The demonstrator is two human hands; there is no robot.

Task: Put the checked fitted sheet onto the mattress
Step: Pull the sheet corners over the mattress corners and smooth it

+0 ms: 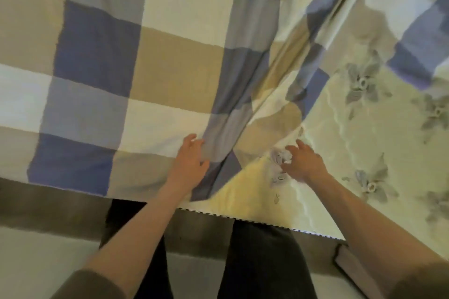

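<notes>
The checked fitted sheet [102, 60] lies spread flat over the left and middle of the mattress [364, 143]. Its right part is gathered into a long bunched fold that runs from the far right down to the near edge, probably because that side has not yet been drawn across. To the right of the fold the mattress's pale flowered top is still bare, so I judge the job about half done. The left hand [192, 160] lies on the near end of the fold, fingers spread and slightly bent, as if steadying or taking up the slack. Whether the thumb pinches the cloth I cannot tell. The right hand [303, 162] is apart from it, just right of the fold on the bare mattress. Its fingers are against a small crumpled pale patch [281, 160], which may be gathered hem or only printed pattern, and blur hides whether anything is gripped. The sheet's elastic edge and corners are not visible, and the far and left sides run out of view. Near the person, the sheet overhangs a grey bed base [60, 204], and dark trousers [262, 262] stand close against the mattress's piped edge.
</notes>
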